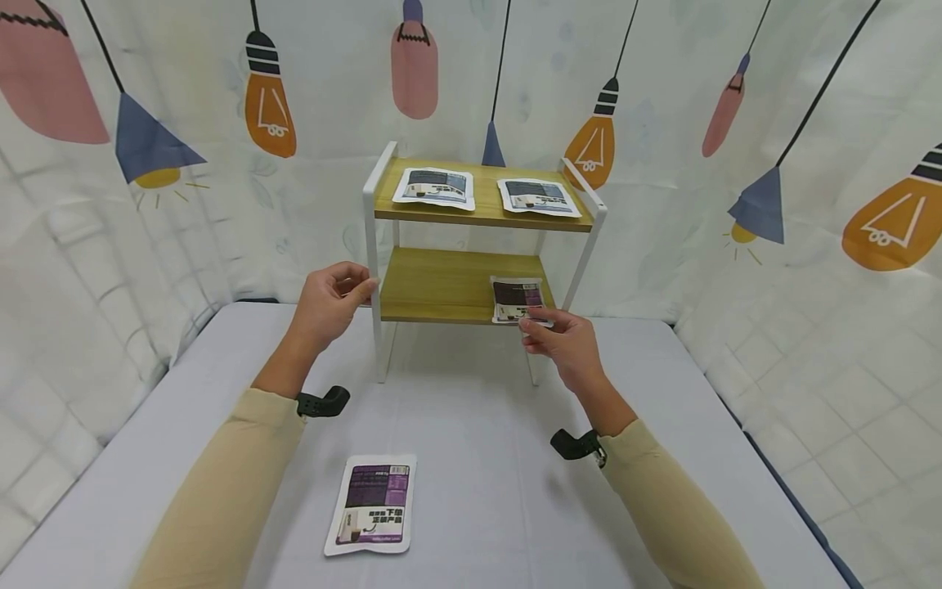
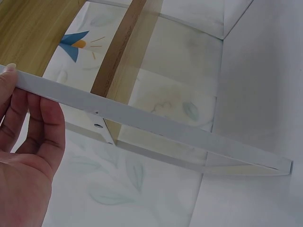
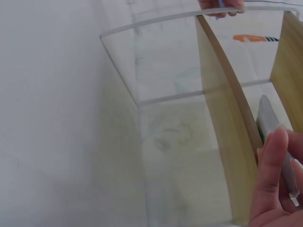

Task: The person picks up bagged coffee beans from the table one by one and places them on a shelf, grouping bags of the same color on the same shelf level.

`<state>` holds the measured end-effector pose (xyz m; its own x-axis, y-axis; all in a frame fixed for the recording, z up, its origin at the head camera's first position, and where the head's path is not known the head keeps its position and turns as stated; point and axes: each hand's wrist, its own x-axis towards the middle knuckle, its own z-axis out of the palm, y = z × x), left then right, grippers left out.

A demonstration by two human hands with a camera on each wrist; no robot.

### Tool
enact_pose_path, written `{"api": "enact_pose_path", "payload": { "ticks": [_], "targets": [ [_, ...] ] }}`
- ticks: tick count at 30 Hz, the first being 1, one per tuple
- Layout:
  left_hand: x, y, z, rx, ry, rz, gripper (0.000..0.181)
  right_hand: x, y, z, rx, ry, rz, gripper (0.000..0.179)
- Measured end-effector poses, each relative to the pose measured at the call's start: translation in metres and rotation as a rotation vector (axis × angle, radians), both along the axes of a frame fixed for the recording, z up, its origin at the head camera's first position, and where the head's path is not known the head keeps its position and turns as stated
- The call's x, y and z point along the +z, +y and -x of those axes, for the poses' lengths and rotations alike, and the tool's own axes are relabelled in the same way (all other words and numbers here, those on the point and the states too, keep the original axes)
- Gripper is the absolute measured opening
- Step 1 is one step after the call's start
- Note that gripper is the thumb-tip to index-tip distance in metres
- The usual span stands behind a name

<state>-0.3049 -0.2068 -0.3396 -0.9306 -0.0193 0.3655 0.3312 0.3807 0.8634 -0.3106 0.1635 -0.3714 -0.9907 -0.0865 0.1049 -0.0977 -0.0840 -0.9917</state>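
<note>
A small two-tier shelf rack (image 1: pixel 456 315) with wooden boards and a white frame stands on the table. With thumb and fingers, my left hand (image 1: pixel 334 294) pinches its left front post (image 2: pixel 142 116). My right hand (image 1: pixel 562 343) holds a dark purple and white packet (image 1: pixel 515 296) by its near edge, at the right end of the lower board. From the right wrist the packet (image 3: pixel 270 118) shows edge-on, tilted, close over that board, between thumb and fingers. Two dark blue and white packets, one on the left (image 1: pixel 436 188) and one on the right (image 1: pixel 540 198), lie on the top board.
Another purple and white packet (image 1: pixel 371 503) lies flat on the white tablecloth (image 1: pixel 471 458), near the front and between the forearms. Behind the rack hangs a white curtain (image 1: pixel 324 204) printed with lamps and bulbs.
</note>
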Motion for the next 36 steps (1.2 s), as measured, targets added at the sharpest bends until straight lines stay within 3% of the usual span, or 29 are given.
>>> {"api": "enact_pose_path", "payload": {
  "ticks": [12,19,36],
  "targets": [
    [0.000,0.000,0.000,0.001,0.003,-0.001,0.033,-0.001,-0.009,-0.002,-0.059,0.021,0.058,0.040],
    [0.000,0.000,0.000,-0.007,0.007,-0.007,0.033,-0.002,-0.013,-0.001,-0.104,0.024,0.030,0.037],
    [0.000,0.000,0.000,-0.009,0.012,-0.005,0.034,-0.003,-0.015,0.002,-0.107,0.061,0.025,0.034]
  ]
}}
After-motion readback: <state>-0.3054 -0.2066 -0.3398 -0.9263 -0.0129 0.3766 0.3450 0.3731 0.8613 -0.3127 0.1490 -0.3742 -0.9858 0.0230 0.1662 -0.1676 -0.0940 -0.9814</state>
